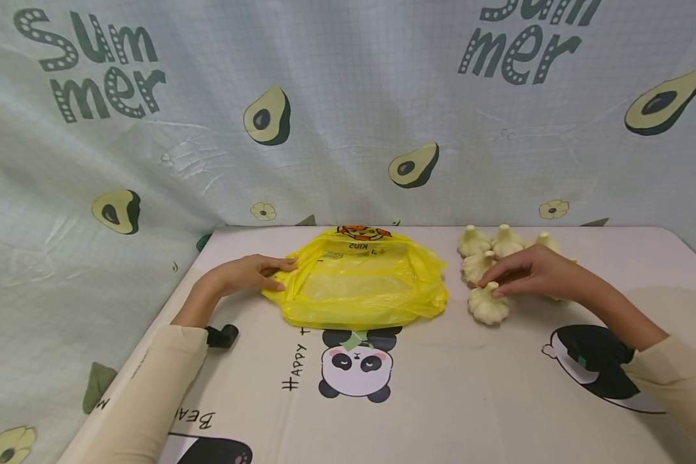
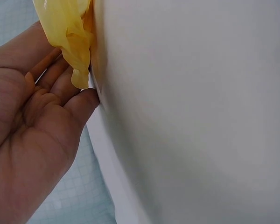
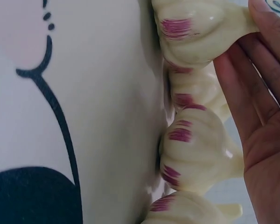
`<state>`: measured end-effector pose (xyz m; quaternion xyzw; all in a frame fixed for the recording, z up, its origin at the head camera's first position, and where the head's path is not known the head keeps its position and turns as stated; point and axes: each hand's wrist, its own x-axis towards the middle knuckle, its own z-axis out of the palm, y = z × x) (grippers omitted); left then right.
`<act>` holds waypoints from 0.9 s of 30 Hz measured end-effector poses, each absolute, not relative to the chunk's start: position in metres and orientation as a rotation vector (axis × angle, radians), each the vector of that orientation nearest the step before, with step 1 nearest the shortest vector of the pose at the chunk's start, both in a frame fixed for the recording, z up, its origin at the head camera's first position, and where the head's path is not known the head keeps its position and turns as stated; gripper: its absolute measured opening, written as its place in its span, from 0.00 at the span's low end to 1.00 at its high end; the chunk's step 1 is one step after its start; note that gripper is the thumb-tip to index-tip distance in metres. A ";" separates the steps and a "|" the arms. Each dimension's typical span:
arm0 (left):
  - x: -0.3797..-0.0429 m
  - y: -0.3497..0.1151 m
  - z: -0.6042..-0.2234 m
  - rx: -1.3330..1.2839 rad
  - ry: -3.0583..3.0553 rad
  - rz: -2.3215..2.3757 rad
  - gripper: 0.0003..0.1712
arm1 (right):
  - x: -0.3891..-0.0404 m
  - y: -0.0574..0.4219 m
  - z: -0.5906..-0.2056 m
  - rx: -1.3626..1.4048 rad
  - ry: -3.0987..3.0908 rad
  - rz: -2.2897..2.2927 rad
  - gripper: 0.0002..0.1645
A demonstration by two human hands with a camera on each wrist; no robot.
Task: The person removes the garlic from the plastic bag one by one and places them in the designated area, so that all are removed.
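A yellow plastic bag (image 1: 354, 293) lies spread on the table, its mouth open toward me. At its left edge, my left hand (image 1: 246, 274) holds the plastic between thumb and fingers. The left wrist view shows a crumpled corner of the bag (image 2: 77, 51) against the left hand (image 2: 42, 112). To the right of the bag, my right hand (image 1: 528, 270) pinches the stem of the nearest garlic bulb (image 1: 488, 306). That garlic bulb (image 3: 196, 28) has purple streaks in the right wrist view, beside the right hand (image 3: 266, 98). More garlic bulbs (image 1: 473, 241) sit behind, partly hidden by the hand.
The tabletop (image 1: 441, 393) carries printed pandas and lettering. A small black object (image 1: 223, 336) lies by the left sleeve. An avocado-print curtain (image 1: 336, 77) hangs along the table's back edge.
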<state>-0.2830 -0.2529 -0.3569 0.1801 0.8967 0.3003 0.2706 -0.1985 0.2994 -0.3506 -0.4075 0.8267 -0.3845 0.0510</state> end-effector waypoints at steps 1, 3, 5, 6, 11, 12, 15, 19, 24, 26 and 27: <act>-0.283 -0.253 -0.357 0.491 2.419 0.805 0.34 | -0.197 0.299 -0.350 -1.251 2.521 -1.164 0.17; -0.284 -0.252 -0.357 0.490 2.426 0.803 0.34 | -0.196 0.298 -0.350 -1.280 2.536 -1.143 0.18; -0.284 -0.252 -0.356 0.501 2.434 0.793 0.34 | -0.195 0.297 -0.349 -1.305 2.551 -1.119 0.18; -0.285 -0.251 -0.356 0.505 2.442 0.783 0.34 | -0.195 0.297 -0.349 -1.316 2.557 -1.105 0.18; -0.286 -0.246 -0.355 0.564 2.495 0.685 0.33 | -0.191 0.302 -0.344 -1.289 2.598 -1.019 0.20; -0.286 -0.244 -0.355 0.576 2.514 0.649 0.32 | -0.190 0.304 -0.343 -1.274 2.610 -1.002 0.21; -0.284 -0.239 -0.354 0.635 2.571 0.544 0.31 | -0.182 0.310 -0.338 -1.215 2.706 -0.921 0.22; -0.276 -0.229 -0.351 0.760 2.655 0.402 0.29 | -0.166 0.323 -0.330 -1.162 2.920 -0.733 0.25; -0.259 -0.222 -0.346 0.850 2.808 0.239 0.23 | -0.142 0.346 -0.328 -1.042 3.199 -0.496 0.36; -0.250 -0.225 -0.342 0.838 2.874 0.236 0.24 | -0.131 0.356 -0.330 -0.902 3.254 -0.461 0.40; -0.245 -0.227 -0.339 0.835 2.911 0.243 0.24 | -0.125 0.361 -0.332 -0.832 3.269 -0.450 0.42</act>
